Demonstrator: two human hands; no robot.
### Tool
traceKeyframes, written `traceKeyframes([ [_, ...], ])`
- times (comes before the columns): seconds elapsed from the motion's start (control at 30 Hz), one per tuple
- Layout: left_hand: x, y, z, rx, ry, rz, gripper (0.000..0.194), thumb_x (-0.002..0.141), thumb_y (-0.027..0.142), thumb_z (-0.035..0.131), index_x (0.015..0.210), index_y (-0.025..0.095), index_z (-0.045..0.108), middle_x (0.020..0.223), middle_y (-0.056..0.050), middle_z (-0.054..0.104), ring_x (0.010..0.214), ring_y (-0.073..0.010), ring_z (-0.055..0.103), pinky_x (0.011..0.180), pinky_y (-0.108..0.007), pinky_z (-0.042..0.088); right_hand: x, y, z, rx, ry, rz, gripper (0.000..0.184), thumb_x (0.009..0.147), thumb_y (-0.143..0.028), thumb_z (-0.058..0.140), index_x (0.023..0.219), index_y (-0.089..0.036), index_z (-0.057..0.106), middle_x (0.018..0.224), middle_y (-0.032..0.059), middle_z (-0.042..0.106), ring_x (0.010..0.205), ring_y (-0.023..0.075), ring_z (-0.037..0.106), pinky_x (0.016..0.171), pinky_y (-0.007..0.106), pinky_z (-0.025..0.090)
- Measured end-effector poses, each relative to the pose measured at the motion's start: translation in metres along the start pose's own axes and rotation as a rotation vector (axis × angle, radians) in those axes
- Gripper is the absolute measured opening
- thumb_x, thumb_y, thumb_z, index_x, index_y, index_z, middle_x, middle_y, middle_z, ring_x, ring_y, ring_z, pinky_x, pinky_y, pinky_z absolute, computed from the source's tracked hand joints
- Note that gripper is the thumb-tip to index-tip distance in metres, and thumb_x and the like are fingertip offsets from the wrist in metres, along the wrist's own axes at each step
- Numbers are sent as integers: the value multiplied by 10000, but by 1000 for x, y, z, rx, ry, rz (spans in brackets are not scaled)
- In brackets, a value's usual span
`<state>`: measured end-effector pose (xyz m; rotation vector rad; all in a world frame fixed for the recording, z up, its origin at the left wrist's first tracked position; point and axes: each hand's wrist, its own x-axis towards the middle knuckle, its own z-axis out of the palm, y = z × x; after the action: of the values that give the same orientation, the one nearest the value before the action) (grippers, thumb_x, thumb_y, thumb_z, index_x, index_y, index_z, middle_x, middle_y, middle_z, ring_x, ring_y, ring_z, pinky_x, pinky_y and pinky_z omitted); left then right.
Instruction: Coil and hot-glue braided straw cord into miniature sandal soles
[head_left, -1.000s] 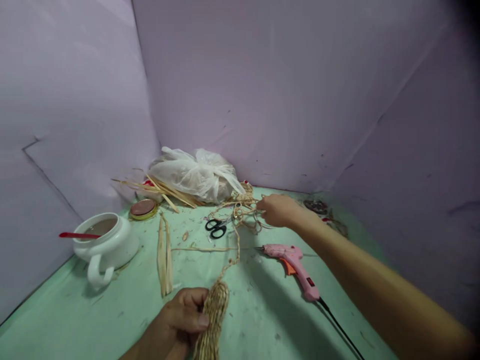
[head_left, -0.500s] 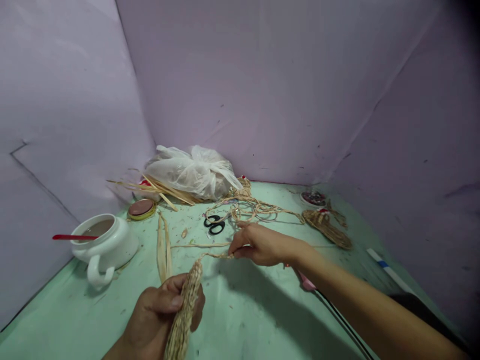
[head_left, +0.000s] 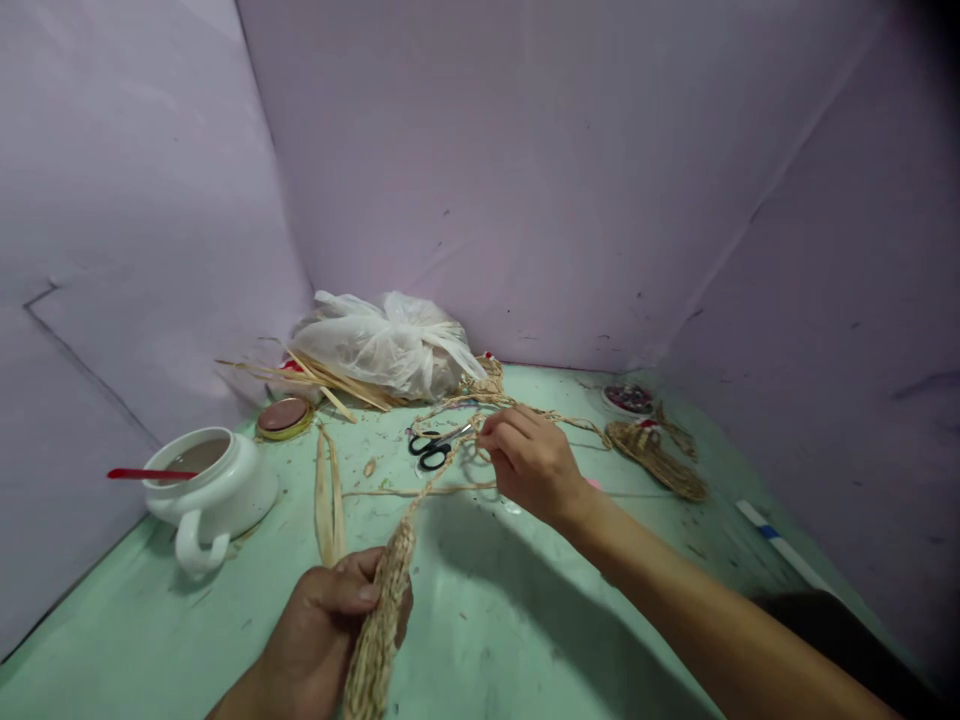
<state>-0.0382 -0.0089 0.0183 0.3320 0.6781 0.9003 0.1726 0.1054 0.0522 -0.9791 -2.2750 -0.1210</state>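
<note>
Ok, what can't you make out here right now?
All in the head view:
Tan braided straw piece: near end cut off by the bottom edge.
Thin tan straw cord: gripped part hidden by the right hand.
Pink object: mostly hidden behind the right arm.
Knotted white plastic bag: contents obscured by cloudy plastic.

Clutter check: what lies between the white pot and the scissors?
Head view: dry strips and, closer to the scissors, a small tan scrap.

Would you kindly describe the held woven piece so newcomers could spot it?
Above the green table, find the left hand. It holds the woven piece: long, tan, its cord leading toward the right hand, unlike the unheld, slipper-shaped piece at right.
</note>
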Motion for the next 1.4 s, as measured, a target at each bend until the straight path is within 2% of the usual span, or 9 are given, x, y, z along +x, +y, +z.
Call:
traceKeyframes([
  [0.13, 1, -6, 4, 338, 120, 63, 225, 472, 234, 768, 615, 86, 675, 534, -35, 594, 495, -107, 492, 505, -209, 350, -3, 4, 7, -12, -147, -109, 262, 839, -45, 441, 728, -183, 635, 816, 93, 681, 799, 195, 570, 786, 332, 447],
  [0.27, 5, -13, -3, 497, 136, 84, 311, 517, 365, 803, 632, 110, 667, 527, 1, 546, 476, -76, 410, 466, -192, 260, -14, -4, 4, -17, -347, -92, 237, 709, -3, 581, 746, -218, 673, 926, 31, 708, 874, 169, 598, 862, 297, 425],
  [0.4, 8, -16, -8, 598, 130, 112, 336, 569, 416, 783, 650, 111, 668, 523, 12, 510, 469, -59, 325, 459, -200, 190, -41, -11, -26, -165, -327, 320, 214, 812, -127, 517, 922, -204, 683, 1167, 93, 639, 1031, 263, 570, 842, 377, 423],
  [0.53, 6, -17, -1, 645, 123, 111, 328, 565, 414, 780, 635, 109, 680, 538, 0, 525, 506, -82, 376, 497, -214, 233, -79, 3, -51, -280, -369, 781, 280, 825, -373, 517, 895, -144, 663, 865, 177, 675, 761, 335, 625, 559, 358, 384],
  [0.7, 6, -18, 2, 655, 133, 96, 313, 561, 400, 775, 674, 115, 708, 553, -7, 553, 520, -99, 410, 516, -224, 265, -102, 19, -43, -123, -507, 1019, 250, 711, -419, 623, 595, -212, 543, 561, 57, 611, 550, 230, 581, 471, 280, 265],
  [0.9, 9, -18, -6, 670, 148, 131, 290, 584, 383, 781, 667, 117, 700, 501, 8, 545, 453, -66, 353, 461, -207, 213, -101, 28, -39, 330, -506, 1247, 110, 627, -251, 639, 682, -201, 557, 431, -53, 484, 392, 127, 478, 415, 232, 301],
  [1.07, 9, -16, -3, 695, 138, 121, 308, 590, 399, 772, 690, 119, 694, 525, 9, 558, 449, -65, 363, 457, -202, 238, -110, 7, -56, 701, -366, 1268, 244, 707, -411, 556, 832, -202, 539, 649, 4, 549, 533, 136, 499, 438, 230, 393],
  [1.23, 10, -17, 3, 744, 143, 173, 328, 577, 427, 745, 663, 118, 677, 567, 3, 555, 530, -100, 434, 521, -220, 320, -136, -25, -58, 1077, -162, 1037, 456, 783, -547, 570, 1106, -225, 557, 711, 10, 577, 605, 142, 464, 518, 233, 412],
  [1.4, 3, -13, 9, 912, 196, 326, 263, 650, 393, 678, 645, 131, 665, 606, -1, 528, 586, -125, 451, 548, -238, 334, -165, -30, -55, 1064, -96, 992, 359, 743, -490, 669, 1028, -276, 628, 787, 24, 610, 673, 166, 517, 595, 261, 446],
])
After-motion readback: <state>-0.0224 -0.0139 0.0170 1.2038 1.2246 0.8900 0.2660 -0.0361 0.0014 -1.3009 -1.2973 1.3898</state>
